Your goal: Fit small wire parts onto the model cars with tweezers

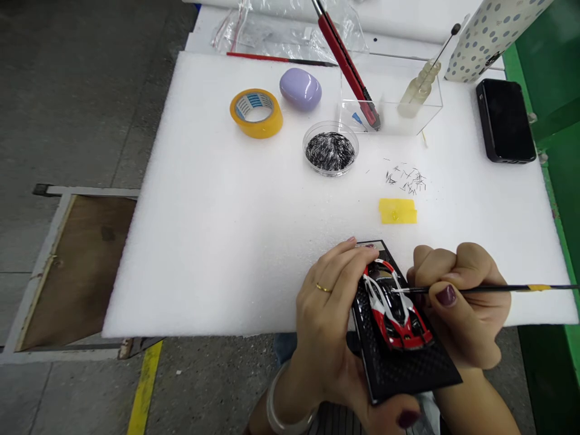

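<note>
We hold one model car (401,320), glossy red, white and black, with a dark cockpit area and a red edge along the end nearest us. It sits on a black base (408,374) with a textured, patterned top, above the near edge of the white table (212,241). Our left hand (328,314) has its grip closed round the black base, fingers over the far end and thumb at the near end. Our right hand (466,302) has its grip pinched on one thin black tool (516,289) with a yellow band; its pale tip is at the car's middle, though we cannot tell whether it touches.

Farther off we count one yellow tape roll (260,128), one glossy lilac object (301,89), one round clear dish (330,173) of black slivers, one yellow patch (397,211) and one black device (506,121). Loose slivers (410,178), too many and fine to count, lie between the patch and one clear box (408,124), which holds one red cutter (347,63) and one bottle (417,90). Blue print shows inside the tape roll, too small for us to read.
</note>
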`<state>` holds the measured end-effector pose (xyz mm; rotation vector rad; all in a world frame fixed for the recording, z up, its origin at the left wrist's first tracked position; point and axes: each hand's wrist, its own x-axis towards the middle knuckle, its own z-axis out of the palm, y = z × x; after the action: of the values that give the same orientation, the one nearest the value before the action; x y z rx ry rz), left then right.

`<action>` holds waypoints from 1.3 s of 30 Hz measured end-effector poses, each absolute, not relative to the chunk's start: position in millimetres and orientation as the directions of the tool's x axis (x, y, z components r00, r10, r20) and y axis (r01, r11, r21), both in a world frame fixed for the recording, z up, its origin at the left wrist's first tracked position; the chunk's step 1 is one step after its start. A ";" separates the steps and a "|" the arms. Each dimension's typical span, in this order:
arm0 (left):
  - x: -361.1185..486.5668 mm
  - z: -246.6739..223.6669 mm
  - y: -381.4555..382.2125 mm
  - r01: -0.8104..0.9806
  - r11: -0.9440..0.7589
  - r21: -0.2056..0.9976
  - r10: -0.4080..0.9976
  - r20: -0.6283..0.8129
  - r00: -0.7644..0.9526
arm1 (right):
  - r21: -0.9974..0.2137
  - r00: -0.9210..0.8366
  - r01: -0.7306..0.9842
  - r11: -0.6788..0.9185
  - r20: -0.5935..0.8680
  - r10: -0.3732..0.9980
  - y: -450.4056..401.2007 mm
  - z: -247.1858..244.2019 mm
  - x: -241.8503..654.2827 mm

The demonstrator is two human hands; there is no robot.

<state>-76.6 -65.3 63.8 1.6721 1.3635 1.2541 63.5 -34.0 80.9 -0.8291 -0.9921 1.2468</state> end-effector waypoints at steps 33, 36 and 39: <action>-44.8 82.3 -66.7 0.630 -0.291 0.719 0.908 0.416 -0.056 | -0.975 0.225 -0.017 0.220 0.211 0.951 -39.0 102.0 111.9; -21.4 81.0 -67.8 0.708 -0.271 0.652 0.899 0.435 -0.056 | -0.975 0.102 0.212 0.070 0.094 0.990 -59.8 111.8 133.5; -6.6 76.3 -69.8 0.750 -0.264 0.606 0.885 0.462 -0.062 | -0.912 -0.036 0.410 0.005 -0.011 0.999 -72.6 117.0 147.5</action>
<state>-6.6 -69.8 76.3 2.0321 1.7959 1.2305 147.5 -72.6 117.0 -1.4981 -1.5426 1.0097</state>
